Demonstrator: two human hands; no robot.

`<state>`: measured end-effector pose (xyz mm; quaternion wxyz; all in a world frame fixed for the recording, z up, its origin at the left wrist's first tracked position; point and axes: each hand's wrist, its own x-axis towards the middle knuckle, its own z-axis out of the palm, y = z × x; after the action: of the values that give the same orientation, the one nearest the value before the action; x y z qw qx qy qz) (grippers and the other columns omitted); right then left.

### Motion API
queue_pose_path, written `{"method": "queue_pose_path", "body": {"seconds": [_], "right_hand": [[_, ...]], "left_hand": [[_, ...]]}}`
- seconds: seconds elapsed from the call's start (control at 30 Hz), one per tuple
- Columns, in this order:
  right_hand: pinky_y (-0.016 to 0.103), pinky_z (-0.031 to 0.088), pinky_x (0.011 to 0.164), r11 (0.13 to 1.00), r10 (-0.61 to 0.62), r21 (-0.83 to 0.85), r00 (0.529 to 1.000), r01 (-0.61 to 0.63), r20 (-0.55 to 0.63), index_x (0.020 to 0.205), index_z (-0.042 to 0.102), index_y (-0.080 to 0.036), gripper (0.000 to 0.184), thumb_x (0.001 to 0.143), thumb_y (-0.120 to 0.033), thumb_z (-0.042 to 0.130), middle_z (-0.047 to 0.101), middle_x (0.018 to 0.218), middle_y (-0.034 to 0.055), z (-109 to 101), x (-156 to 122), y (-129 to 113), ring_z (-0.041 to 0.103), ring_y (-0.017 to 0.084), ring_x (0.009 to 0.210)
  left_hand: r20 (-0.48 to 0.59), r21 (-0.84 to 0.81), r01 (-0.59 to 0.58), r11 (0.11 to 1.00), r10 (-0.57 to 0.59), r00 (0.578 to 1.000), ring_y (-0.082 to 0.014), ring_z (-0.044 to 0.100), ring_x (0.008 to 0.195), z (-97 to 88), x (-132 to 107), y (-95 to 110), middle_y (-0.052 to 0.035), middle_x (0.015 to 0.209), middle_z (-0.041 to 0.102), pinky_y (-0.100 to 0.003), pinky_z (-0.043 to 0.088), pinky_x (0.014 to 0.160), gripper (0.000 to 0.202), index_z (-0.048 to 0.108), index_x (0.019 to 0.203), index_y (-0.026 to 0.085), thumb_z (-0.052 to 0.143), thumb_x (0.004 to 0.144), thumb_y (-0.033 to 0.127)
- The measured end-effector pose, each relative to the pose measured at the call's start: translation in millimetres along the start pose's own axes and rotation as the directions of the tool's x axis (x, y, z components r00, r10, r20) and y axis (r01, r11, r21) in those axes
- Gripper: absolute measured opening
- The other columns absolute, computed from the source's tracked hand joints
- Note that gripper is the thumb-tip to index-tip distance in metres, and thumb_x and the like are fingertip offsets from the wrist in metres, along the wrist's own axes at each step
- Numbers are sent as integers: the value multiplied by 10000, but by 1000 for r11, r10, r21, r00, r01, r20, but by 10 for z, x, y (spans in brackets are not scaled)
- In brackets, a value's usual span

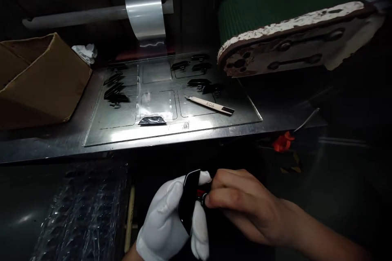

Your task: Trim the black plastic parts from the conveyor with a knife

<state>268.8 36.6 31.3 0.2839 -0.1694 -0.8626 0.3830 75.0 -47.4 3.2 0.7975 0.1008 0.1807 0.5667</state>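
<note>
My left hand (165,212), in a white glove, is wrapped round a glossy black curved part (189,193) and holds it upright in front of the bench. My right hand (239,200) is bare, its fingers pinched together against the inner side of that part. A bit of red shows by the right fingertips; what they grip is too small and dark to make out. Beyond the hands, a glass plate (214,124) carries several similar black parts (198,82) with small fittings. One black piece (152,120) lies at its front edge, near a pale-handled cutter (210,104) marked A06.
A cardboard box (43,85) stands at the left, a roll of clear film (145,14) hangs on a rod behind. A green machine (290,28) overhangs the right. Clear plastic trays (82,212) sit lower left; an orange object (283,142) is right of the bench edge.
</note>
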Motion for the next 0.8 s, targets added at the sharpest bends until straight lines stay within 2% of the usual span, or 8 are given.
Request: {"method": "queue_pose_path", "body": {"seconds": [0.07,0.17,0.33,0.4,0.47,0.57,0.67,0.8], "right_hand": [[267,506,684,961,214,208,967,-182,-141,1266,514,-298,293,1010,-165,563,614,867,-17,133,-74,31,591,139,725],[221,485,615,699,572,581,814,-418,-101,1178,591,-273,189,1063,-413,533,591,826,-19,315,-91,46,542,115,689],[168,446,574,392,667,787,736,-476,113,1007,698,-209,281,1004,-485,647,619,774,-23,461,73,4,530,74,650],[166,476,581,434,670,778,740,-454,58,1001,704,-217,203,1010,-415,658,637,757,-31,466,118,-8,573,74,643],[184,524,606,641,603,665,787,-383,-128,1074,717,-236,113,1020,-307,648,695,821,-17,446,133,7,639,88,671],[256,601,772,952,239,267,913,-152,-330,1237,703,-225,287,972,-118,674,749,1030,51,381,127,85,722,153,885],[300,605,868,999,12,33,970,-4,-244,1285,677,-193,369,944,-51,678,739,1134,90,331,120,183,710,185,1014],[303,597,851,1000,-3,10,985,5,-171,1297,665,-213,369,958,-66,650,730,1143,81,345,105,228,700,178,996]], "left_hand": [[-73,11,-24,1000,24,997,-152,722,468,-2,25,-7,-70,619,772,-167,536,435,492,639,1380,87,376,1092,387],[-151,29,-4,1000,9,988,-131,686,435,9,60,8,-46,584,742,-160,522,433,486,701,1301,93,446,1068,435],[-208,83,24,996,-7,978,-127,674,442,0,93,53,-51,583,729,-157,508,440,475,730,1259,110,498,1044,464],[-243,103,77,992,-50,969,-153,703,489,-56,90,75,-79,630,749,-179,526,457,558,690,1327,126,473,1032,548],[-309,98,135,986,-99,946,-201,745,564,-142,72,96,-117,698,769,-216,552,477,692,633,1398,142,401,1008,665],[-294,91,105,990,-74,953,-235,780,658,-266,12,118,-164,797,794,-243,589,534,746,632,1394,120,361,1001,694],[-100,95,39,995,-29,995,-251,801,803,-316,-50,130,-175,962,816,-255,624,624,623,637,1399,147,489,1004,605],[-36,135,2,991,3,999,-223,794,849,-323,-73,108,-116,989,821,-249,627,667,442,647,1376,213,617,992,429]]}}
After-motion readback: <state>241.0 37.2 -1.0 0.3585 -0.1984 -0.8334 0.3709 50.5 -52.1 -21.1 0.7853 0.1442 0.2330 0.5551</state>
